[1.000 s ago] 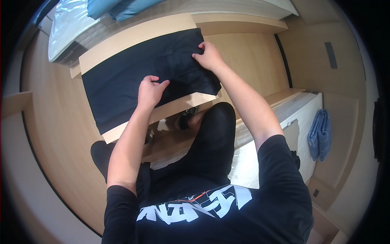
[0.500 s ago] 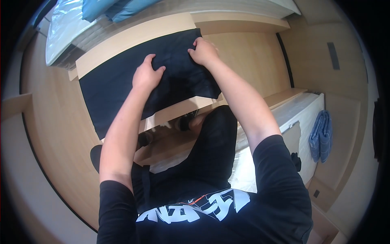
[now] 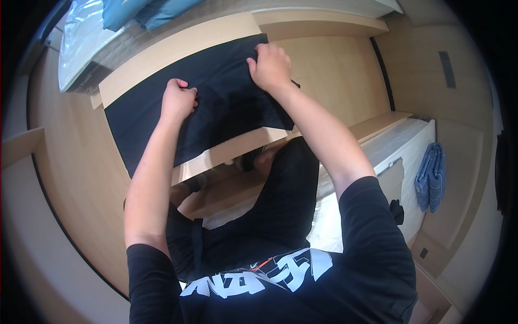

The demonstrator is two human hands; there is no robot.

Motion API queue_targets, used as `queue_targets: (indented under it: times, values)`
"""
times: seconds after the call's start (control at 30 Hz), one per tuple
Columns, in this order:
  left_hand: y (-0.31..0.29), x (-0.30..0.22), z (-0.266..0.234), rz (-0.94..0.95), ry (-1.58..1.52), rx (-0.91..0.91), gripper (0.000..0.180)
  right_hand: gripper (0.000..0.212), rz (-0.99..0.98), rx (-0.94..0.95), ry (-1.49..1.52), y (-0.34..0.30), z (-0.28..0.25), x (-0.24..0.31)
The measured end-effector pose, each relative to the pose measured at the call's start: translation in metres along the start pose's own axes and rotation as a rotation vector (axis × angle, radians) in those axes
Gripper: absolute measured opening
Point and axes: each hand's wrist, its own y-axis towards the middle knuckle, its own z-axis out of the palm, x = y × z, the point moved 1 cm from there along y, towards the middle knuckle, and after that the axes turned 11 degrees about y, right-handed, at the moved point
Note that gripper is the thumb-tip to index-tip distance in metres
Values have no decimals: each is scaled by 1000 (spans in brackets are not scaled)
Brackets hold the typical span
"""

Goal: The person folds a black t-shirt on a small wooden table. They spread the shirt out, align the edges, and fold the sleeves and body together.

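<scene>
Evidently the step in hand is the straightening of a black cloth [image 3: 216, 116] — judged from its spread lie and the placing of both hands. The cloth lies over a light wooden worktop [image 3: 178, 47], leaving bare wood along the far side and a narrower strip on the near side. Its surface shows soft creases towards the right; a small dark piece shows beyond the right wrist.

The left hand [image 3: 179, 100] is over the middle part of the cloth, its grip narrow, with fingers curled and thumb drawn in. Whether fabric is pinched there cannot be told. The right hand [image 3: 271, 67] is at the far right corner, fingers bent, a small gap between thumb and fingertips; whether that grip holds any fabric cannot be told either.

In the inspector's judgement, the next move calls for steadying the right edge while the left hand draws the creases flat — lightly, since thin fabric would shift readily.

Surroundings noted: a plastic-wrapped mattress [image 3: 81, 62] beyond the worktop, blue fabric [image 3: 151, 12] upon it, and a folded blue cloth [image 3: 430, 178] at the right.
</scene>
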Motion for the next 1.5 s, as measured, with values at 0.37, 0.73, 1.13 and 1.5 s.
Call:
queue_targets:
  times: [0.37, 0.73, 1.13, 1.5]
  values:
    - [-115, 77, 31, 501, 512, -265, 33, 56, -552, 226, -60, -87, -2, 12]
    - [-111, 41, 32, 535, 897, -273, 26, 59, -398, 70, 84, -104, -18, 19]
    - [-60, 29, 61, 966, 1239, -201, 76, 39, 813, 1, 1198, -160, -1, -98]
    - [-120, 5, 115, 1356, 1012, -298, 38, 23, 245, -569, 991, -160, -10, -89]
